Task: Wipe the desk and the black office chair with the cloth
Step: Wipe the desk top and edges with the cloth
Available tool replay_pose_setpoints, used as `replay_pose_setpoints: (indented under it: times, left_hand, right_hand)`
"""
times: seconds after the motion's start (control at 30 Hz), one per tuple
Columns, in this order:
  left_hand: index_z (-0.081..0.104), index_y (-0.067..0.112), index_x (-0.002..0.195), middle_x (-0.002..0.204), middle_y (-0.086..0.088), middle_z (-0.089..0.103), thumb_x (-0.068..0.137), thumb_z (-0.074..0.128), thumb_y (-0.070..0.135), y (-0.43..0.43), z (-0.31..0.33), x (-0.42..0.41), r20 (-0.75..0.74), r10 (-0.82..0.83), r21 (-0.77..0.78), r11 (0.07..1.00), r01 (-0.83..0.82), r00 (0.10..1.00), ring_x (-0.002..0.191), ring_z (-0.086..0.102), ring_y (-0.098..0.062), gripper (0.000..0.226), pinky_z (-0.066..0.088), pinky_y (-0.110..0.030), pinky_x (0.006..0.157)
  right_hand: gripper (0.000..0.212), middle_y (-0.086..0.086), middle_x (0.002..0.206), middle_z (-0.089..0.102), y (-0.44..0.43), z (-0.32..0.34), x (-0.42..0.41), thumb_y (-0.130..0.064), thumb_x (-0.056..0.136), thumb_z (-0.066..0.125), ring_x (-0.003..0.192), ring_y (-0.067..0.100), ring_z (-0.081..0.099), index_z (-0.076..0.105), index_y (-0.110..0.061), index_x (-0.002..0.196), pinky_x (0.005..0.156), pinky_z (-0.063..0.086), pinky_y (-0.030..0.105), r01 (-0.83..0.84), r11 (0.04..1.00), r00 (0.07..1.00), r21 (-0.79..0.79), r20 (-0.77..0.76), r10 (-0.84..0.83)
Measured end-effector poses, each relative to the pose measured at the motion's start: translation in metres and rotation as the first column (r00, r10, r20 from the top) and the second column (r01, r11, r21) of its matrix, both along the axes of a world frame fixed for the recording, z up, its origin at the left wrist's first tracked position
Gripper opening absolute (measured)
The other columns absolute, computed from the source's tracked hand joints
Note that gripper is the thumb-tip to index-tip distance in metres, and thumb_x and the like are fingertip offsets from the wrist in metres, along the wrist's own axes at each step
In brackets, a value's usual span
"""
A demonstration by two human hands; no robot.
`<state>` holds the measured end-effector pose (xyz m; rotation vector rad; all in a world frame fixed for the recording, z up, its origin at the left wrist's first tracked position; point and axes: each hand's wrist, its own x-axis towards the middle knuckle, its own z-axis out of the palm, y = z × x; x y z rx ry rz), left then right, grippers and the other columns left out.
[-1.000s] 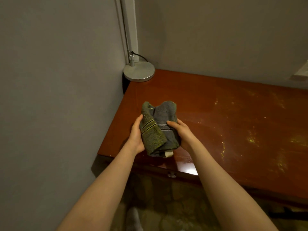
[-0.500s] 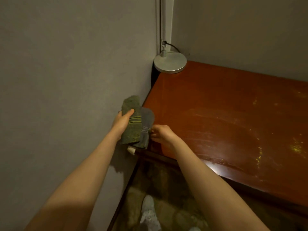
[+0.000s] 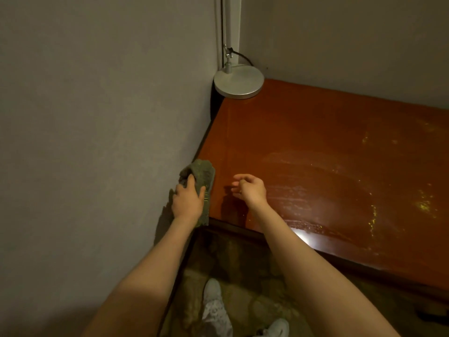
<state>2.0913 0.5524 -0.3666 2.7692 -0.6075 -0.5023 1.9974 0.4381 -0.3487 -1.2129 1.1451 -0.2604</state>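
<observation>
A folded green-grey cloth [image 3: 202, 172] lies at the left edge of the reddish-brown desk [image 3: 315, 147], close to the front corner and against the wall. My left hand [image 3: 188, 199] lies on top of the cloth with its fingers curled over the fabric. My right hand [image 3: 250, 188] hovers just above the desk to the right of the cloth, its fingers loosely curled and holding nothing. Pale streaks and yellowish specks mark the desk's surface on the right. The black office chair is out of view.
A lamp with a round silver base [image 3: 239, 82] stands in the desk's back left corner, its pole and cable running up the wall. A grey wall [image 3: 97, 142] borders the desk on the left. My white shoes [image 3: 213, 310] stand on the mottled floor below the desk's front edge.
My left hand has carried the cloth from mid-air down onto the desk's left edge. My right hand has let go of the cloth and moved away to the right.
</observation>
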Motion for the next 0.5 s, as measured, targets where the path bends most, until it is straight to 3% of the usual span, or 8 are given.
replay_pose_setpoints:
  times: [0.13,0.27,0.33,0.37,0.43,0.5]
  left_hand:
    - [0.019,0.02,0.148,0.14,-0.018,0.036,0.099,0.036,0.041,-0.02,-0.003,-0.05,-0.039,-0.105,-0.018,0.994,0.105,0.994,0.119,0.047,-0.037,0.056,0.044,-0.041,0.089]
    - [0.013,0.024,0.149,0.146,-0.02,0.026,0.1,0.035,0.025,-0.051,-0.005,-0.096,-0.042,-0.199,0.074,0.977,0.202,0.979,0.121,0.043,-0.037,0.054,0.046,-0.037,0.088]
    - [0.009,0.024,0.15,0.147,-0.021,0.022,0.1,0.032,0.016,-0.065,-0.004,-0.117,-0.04,-0.23,0.12,0.965,0.233,0.972,0.121,0.042,-0.036,0.055,0.046,-0.036,0.088]
    - [0.008,0.023,0.15,0.147,-0.022,0.021,0.1,0.031,0.012,-0.073,-0.004,-0.131,-0.037,-0.256,0.136,0.956,0.259,0.966,0.121,0.043,-0.036,0.057,0.047,-0.035,0.088]
    - [0.005,0.021,0.15,0.148,-0.023,0.021,0.099,0.029,0.005,-0.087,-0.003,-0.16,-0.038,-0.32,0.144,0.936,0.322,0.947,0.121,0.044,-0.035,0.059,0.047,-0.034,0.089]
    - [0.003,0.02,0.15,0.149,-0.023,0.017,0.099,0.029,0.005,-0.101,0.0,-0.189,-0.11,-0.366,0.106,0.92,0.377,0.924,0.125,0.041,-0.036,0.059,0.044,-0.035,0.093]
  right_hand:
    - [0.02,0.004,0.092,0.062,-0.001,-0.002,-0.009,-0.005,0.098,0.041,0.079,0.019,0.062,0.059,-0.013,0.096,0.076,0.056,0.033,-0.023,0.999,0.999,-0.031,-0.045,0.021]
    - [0.019,0.007,0.103,0.065,-0.014,-0.007,-0.045,-0.005,0.096,0.044,0.08,0.026,0.064,0.06,-0.016,0.097,0.079,0.055,0.048,0.061,0.983,0.985,-0.174,-0.151,-0.087]
    - [0.02,0.007,0.097,0.066,-0.025,-0.006,-0.066,-0.005,0.095,0.045,0.072,0.021,0.061,0.062,-0.014,0.098,0.073,0.056,0.042,0.086,0.967,0.975,-0.241,-0.178,-0.131]
    - [0.02,0.006,0.094,0.066,-0.03,-0.005,-0.078,-0.005,0.095,0.045,0.065,0.018,0.058,0.063,-0.012,0.101,0.065,0.056,0.031,0.094,0.958,0.971,-0.271,-0.188,-0.149]
    - [0.023,0.006,0.089,0.063,-0.041,-0.003,-0.1,-0.004,0.093,0.046,0.055,0.01,0.049,0.064,-0.009,0.106,0.044,0.04,0.012,0.127,0.939,0.952,-0.32,-0.226,-0.206]
    - [0.024,0.007,0.087,0.063,-0.051,0.0,-0.126,-0.004,0.093,0.045,0.051,0.008,0.045,0.065,-0.009,0.107,0.04,0.034,0.015,0.192,0.921,0.922,-0.34,-0.259,-0.288]
